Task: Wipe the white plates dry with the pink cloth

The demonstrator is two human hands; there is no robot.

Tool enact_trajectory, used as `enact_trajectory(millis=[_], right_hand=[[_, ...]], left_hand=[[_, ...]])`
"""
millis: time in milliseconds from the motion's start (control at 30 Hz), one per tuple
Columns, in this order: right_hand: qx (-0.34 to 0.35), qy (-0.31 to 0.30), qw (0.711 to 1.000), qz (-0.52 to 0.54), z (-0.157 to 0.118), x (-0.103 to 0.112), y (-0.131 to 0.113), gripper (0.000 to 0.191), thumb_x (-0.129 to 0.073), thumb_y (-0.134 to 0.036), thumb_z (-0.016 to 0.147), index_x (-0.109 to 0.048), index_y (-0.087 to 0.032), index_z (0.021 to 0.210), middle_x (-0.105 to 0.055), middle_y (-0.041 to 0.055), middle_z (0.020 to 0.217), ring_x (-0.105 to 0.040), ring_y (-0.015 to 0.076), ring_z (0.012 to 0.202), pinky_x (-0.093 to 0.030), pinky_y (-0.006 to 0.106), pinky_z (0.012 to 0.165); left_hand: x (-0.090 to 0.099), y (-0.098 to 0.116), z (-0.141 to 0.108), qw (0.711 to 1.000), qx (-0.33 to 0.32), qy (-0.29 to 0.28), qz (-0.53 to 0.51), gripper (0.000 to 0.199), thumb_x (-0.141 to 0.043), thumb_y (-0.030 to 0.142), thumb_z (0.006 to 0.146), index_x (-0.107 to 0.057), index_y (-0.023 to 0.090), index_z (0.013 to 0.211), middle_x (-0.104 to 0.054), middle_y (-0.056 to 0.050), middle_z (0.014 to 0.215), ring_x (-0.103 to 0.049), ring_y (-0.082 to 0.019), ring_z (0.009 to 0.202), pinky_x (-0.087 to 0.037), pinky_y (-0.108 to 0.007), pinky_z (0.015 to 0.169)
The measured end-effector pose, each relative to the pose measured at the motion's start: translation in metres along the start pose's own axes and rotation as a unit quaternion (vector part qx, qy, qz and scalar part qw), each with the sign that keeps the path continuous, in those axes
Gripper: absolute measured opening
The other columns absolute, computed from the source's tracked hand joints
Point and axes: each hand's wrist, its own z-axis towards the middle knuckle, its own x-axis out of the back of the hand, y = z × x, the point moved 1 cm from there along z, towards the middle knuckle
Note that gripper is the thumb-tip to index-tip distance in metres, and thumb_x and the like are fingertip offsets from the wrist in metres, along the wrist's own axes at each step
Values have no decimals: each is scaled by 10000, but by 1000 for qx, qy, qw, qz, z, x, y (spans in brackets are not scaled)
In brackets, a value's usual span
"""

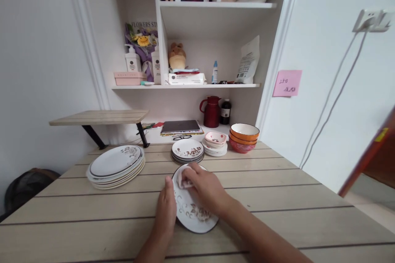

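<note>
A white plate [194, 214] with a dark rim and brown flower pattern is tilted toward me above the table. My left hand [166, 205] grips its left edge with the thumb up; the other fingers are mostly hidden. Bunched in the closed fingers of my right hand [203, 185] is a white tissue or cloth [184, 181], pressed against the upper part of the plate's face. Just behind stands a stack of similar dark-rimmed plates [187, 149].
Larger plates [117, 164] are stacked at left beside a raised wooden stand [100, 117]. Small dishes [215, 146] and stacked orange and red bowls [243, 137] sit back right. Behind are a laptop [181, 126], glasses [182, 137], a red jug [212, 111] and a dark bottle [226, 111].
</note>
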Motion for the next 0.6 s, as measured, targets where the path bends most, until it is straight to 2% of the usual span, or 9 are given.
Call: enact_trajectory(millis=[133,233,367,433,500,600], right_hand=[[-89,18,993,-80,-1,11,25,196,-497,-171,841,-517,-250,1019,-549,20,1055,-553,147,784,-270,237,578],[-114,-48,985,-117,-10,27,37,184,-541,-177,793,-553,-241,965,-575,22,996,-561,148,727,-239,242,555],[-30,-205,974,-94,-24,39,26,184,-656,-243,677,-614,-247,856,-624,5,887,-582,181,732,-244,247,552],[22,-253,966,-52,-27,38,11,207,-693,-287,652,-626,-258,845,-633,-11,862,-590,189,751,-263,245,558],[67,-262,963,0,-25,31,-5,218,-697,-294,669,-623,-263,871,-631,-20,888,-592,183,779,-297,245,585],[86,-187,976,75,-17,17,-19,237,-662,-255,727,-586,-265,952,-604,-17,985,-577,170,861,-343,241,663]], left_hand=[[-4,3,-3,1000,-4,-10,-24,593,-544,658,727,-712,122,917,-743,-150,957,-659,-305,985,-491,-404,883],[-4,3,-3,1000,-13,-7,-26,585,-555,647,726,-712,110,895,-743,-162,949,-658,-311,991,-486,-409,900],[-4,4,-4,1000,-12,-1,-16,636,-541,684,709,-705,100,898,-746,-160,916,-666,-315,959,-496,-414,879],[-3,5,-5,1000,-5,-2,-16,660,-534,705,696,-709,99,889,-748,-157,890,-673,-317,930,-508,-413,850],[-2,5,-5,1000,3,12,-12,703,-499,739,689,-712,99,887,-749,-157,874,-673,-325,926,-509,-417,844],[1,2,-3,999,7,40,-5,741,-450,764,698,-712,106,913,-748,-151,890,-657,-332,989,-496,-416,874]])
